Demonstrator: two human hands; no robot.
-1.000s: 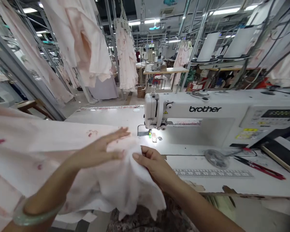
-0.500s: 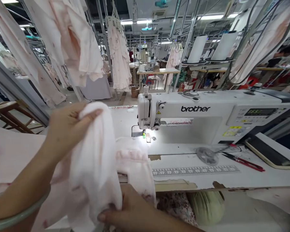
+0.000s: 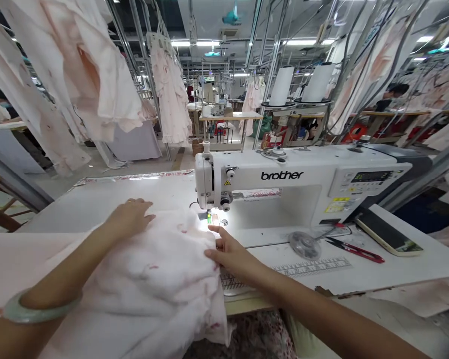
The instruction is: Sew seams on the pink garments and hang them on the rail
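Left hand (image 3: 129, 218) flat, fingers spread, on pale pink garment (image 3: 153, 279). Right hand (image 3: 228, 249) pinches garment edge nr Brother sewing machine (image 3: 284, 182) needle, atop table (image 3: 97, 199).

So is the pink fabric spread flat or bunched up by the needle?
Bunched: the pink fabric lies rumpled in folds under the left hand, with the right hand at its edge.

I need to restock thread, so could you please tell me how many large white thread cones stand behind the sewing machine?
2: the left cone and the right cone stand side by side on a stand behind the sewing machine. Others may be hidden.
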